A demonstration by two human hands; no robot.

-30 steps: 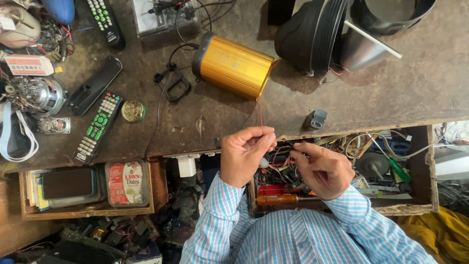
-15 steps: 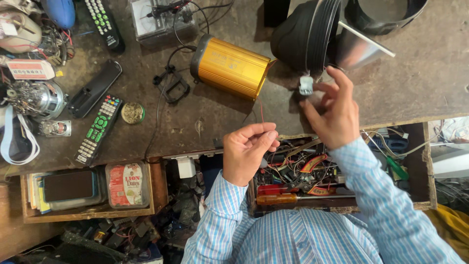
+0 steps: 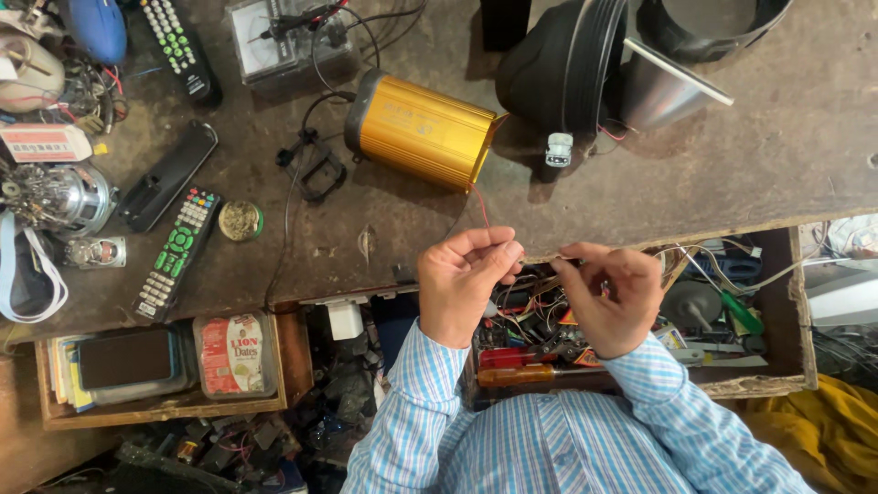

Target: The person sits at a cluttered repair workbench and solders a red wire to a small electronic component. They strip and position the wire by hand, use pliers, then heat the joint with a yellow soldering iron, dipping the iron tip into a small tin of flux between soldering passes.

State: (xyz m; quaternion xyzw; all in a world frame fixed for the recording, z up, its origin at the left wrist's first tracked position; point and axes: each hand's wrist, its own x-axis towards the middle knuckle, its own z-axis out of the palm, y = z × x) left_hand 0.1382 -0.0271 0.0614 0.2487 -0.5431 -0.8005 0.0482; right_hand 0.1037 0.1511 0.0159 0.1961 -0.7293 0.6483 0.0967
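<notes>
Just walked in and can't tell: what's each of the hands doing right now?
Left hand: fingers pinched shut on a thin red wire from the gold metal box.
Right hand: fingers curled, pinching something too small to make out.

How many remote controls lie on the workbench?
3: one at the top edge, a plain black one below it, a green-buttoned one lower; clutter may hide more.

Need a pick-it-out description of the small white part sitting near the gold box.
Start at the gold metal box in the middle of the workbench. Just right of it, at the foot of the black round speaker housing, sits the small white part. It is the only pale blocky piece there, with nothing touching it.
</notes>
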